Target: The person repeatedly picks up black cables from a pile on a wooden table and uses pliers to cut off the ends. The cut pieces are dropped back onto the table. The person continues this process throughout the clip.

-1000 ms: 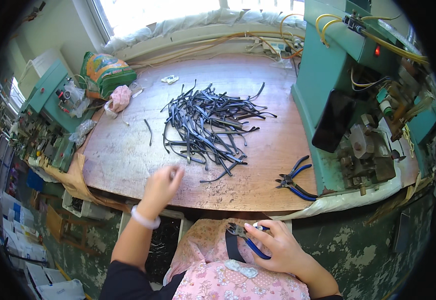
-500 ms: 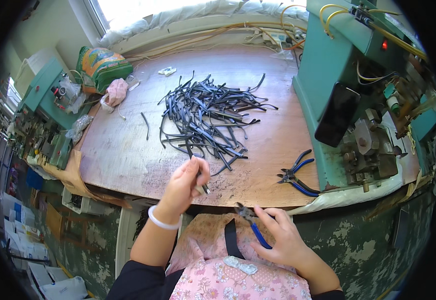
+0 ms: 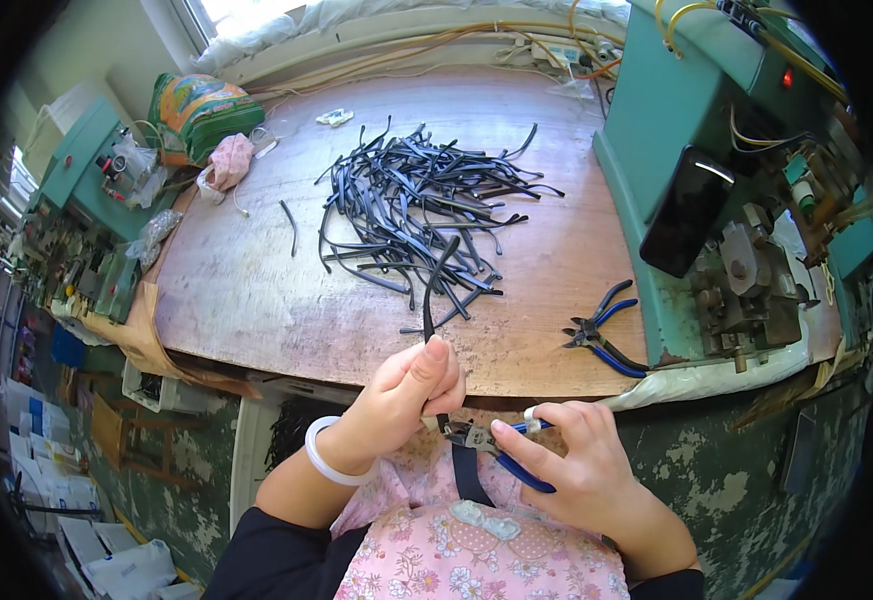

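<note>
My left hand [image 3: 391, 405] is closed around a slim dark glasses temple [image 3: 428, 308], its upper part standing up past the thumb over the table edge. Its lower end comes out beneath my fingers. There the jaws of blue-handled side cutters [image 3: 478, 438] meet it; whether they have closed on it is too small to tell. My right hand [image 3: 591, 465] holds these cutters with the handles spread, above my lap. Beyond my hands lies a loose heap of dark glasses temples [image 3: 396, 200], and a single temple [image 3: 289, 227] rests to its left.
Another pair of blue-handled cutters [image 3: 604, 340] lies open at the table's right front. A green machine [image 3: 646, 130] with a black phone [image 3: 686, 210] stands at right. At back left are a green bag [image 3: 196, 115] and pink cloth [image 3: 228, 160]. The wooden table's [image 3: 246, 300] front edge is close.
My left hand has moved right and down, turning the temple upright. The cutters in my right hand have come up against its lower end. The view has shifted slightly.
</note>
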`<move>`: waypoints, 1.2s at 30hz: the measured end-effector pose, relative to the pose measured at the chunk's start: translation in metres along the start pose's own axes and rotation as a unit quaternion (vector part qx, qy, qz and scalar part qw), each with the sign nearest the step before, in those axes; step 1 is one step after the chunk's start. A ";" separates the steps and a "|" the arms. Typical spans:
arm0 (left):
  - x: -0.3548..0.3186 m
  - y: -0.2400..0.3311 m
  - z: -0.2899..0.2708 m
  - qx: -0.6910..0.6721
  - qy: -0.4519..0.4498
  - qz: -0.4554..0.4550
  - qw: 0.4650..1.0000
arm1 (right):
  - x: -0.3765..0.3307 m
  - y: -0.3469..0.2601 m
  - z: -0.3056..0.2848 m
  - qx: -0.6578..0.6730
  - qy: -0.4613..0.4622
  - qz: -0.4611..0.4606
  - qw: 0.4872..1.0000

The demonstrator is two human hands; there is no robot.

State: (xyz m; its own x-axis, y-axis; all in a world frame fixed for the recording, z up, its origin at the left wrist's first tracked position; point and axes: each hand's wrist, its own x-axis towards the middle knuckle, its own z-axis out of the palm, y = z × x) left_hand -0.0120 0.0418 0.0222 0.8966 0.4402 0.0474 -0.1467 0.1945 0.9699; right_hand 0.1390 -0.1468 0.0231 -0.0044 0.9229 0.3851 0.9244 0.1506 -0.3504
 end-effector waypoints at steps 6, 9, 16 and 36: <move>-0.012 -0.028 0.036 0.042 0.220 0.265 0.938 | -0.003 0.003 0.004 0.085 -0.002 0.043 0.995; -0.007 -0.036 0.040 0.070 0.269 0.338 0.899 | 0.001 -0.003 0.005 0.121 0.016 0.068 0.990; -0.007 -0.040 0.044 0.096 0.272 0.379 0.879 | -0.002 -0.010 0.014 0.119 0.033 0.080 0.989; 0.080 -0.056 -0.111 0.682 0.202 0.186 0.678 | -0.015 -0.005 0.014 0.172 0.017 0.072 0.982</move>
State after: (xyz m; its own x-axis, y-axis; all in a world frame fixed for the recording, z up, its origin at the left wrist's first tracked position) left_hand 0.0212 0.1635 -0.0554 0.6755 0.4942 0.5472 0.4391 -0.8658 0.2399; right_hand 0.1293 -0.1560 0.0069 0.1348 0.9315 0.3378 0.7304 0.1370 -0.6691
